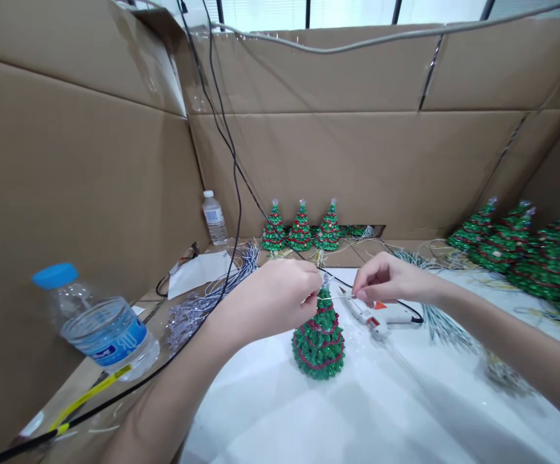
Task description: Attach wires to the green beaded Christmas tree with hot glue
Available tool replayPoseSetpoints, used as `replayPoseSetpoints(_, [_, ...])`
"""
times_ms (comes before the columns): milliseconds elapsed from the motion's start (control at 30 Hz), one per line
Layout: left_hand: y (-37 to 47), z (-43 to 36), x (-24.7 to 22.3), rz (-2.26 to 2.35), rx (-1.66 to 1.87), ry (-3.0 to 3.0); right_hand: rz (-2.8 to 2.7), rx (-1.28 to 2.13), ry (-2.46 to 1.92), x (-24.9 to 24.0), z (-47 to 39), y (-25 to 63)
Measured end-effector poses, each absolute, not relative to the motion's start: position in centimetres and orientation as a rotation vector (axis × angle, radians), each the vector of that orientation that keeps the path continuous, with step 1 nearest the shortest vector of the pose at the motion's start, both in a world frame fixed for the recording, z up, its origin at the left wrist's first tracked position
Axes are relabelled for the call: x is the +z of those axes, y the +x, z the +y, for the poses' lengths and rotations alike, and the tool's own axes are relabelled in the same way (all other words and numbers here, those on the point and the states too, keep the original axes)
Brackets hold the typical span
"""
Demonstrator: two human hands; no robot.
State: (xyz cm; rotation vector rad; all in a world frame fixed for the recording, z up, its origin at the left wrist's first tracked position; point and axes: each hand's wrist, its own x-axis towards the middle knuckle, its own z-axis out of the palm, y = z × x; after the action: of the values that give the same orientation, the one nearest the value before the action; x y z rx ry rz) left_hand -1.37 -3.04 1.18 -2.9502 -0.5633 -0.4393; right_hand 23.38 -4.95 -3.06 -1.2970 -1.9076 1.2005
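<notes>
A small green Christmas tree (319,348) with red garland stands upright on the white table surface in front of me. My left hand (292,293) is closed at the upper left of the tree, pinching one end of a thin pale wire (332,298). The wire's other end is held between the thumb and fingers of my right hand (381,280), just right of the treetop. Between both hands the wire runs nearly level across the upper tree. My left fingertips are partly hidden behind the hand.
A white glue gun (381,316) lies behind and right of the tree. Finished trees (299,229) line the back, with several more (550,258) at right. Bundled wires (226,283), a cut bottle (106,335) and another bottle (214,219) are at left. A black cable (235,174) hangs down.
</notes>
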Motion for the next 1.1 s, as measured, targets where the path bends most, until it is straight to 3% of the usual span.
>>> replayPoseSetpoints(300, [-2.0, -3.0, 1.9, -0.596, -0.408, -3.054, -1.750, 1.006, -1.347, -7.3, -8.3, 24.1])
replayPoseSetpoints(833, [-2.2, -0.9, 1.0, -1.015, -0.255, -2.693, -1.535, 0.450, -1.484, -14.0, -10.8, 31.1])
replayPoseSetpoints(1100, [-1.5, -0.8, 1.3, -1.028, -0.286, -2.781, -1.613, 0.344, -1.531, -14.9, -11.9, 30.5])
